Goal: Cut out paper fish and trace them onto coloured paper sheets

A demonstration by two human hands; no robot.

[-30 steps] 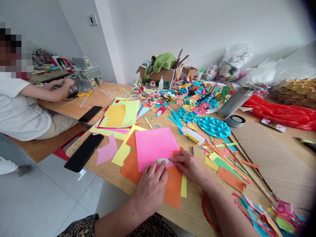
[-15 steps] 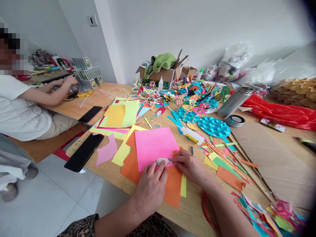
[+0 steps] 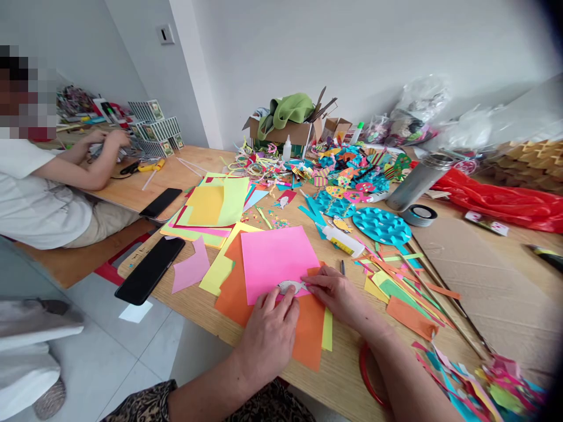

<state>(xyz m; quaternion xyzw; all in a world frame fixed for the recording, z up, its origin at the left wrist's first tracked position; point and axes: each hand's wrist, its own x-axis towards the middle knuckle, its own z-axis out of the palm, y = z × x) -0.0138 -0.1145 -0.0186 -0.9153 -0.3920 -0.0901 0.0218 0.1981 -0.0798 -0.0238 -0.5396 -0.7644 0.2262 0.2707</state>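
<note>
A small grey-white paper fish cutout (image 3: 290, 286) lies on the lower edge of a pink paper sheet (image 3: 279, 255). My left hand (image 3: 272, 325) rests with its fingers outstretched, the fingertips pressing the fish's lower edge onto the sheet. At the tail, my right hand (image 3: 341, 293) has thumb and forefinger pinched together on the fish; the fingers partly cover the tail tip. Beneath the pink sheet are orange paper (image 3: 308, 340) and yellow paper (image 3: 211, 275). A dark pen (image 3: 342, 268) lies just beyond my right hand.
Around lie a glue bottle (image 3: 343, 240), blue textured ovals (image 3: 382, 226), paper scraps (image 3: 409, 293), two phones (image 3: 149, 272), a steel flask (image 3: 416, 181), tape (image 3: 419, 214) and red-handled scissors (image 3: 369, 375). A co-worker (image 3: 39, 187) sits at the left beside a card structure (image 3: 156, 132).
My hands and the fish have barely moved. The co-worker's hands have shifted slightly left. At lower left, another person's trousers and shoe have moved, and a white scrap on the floor shows more.
</note>
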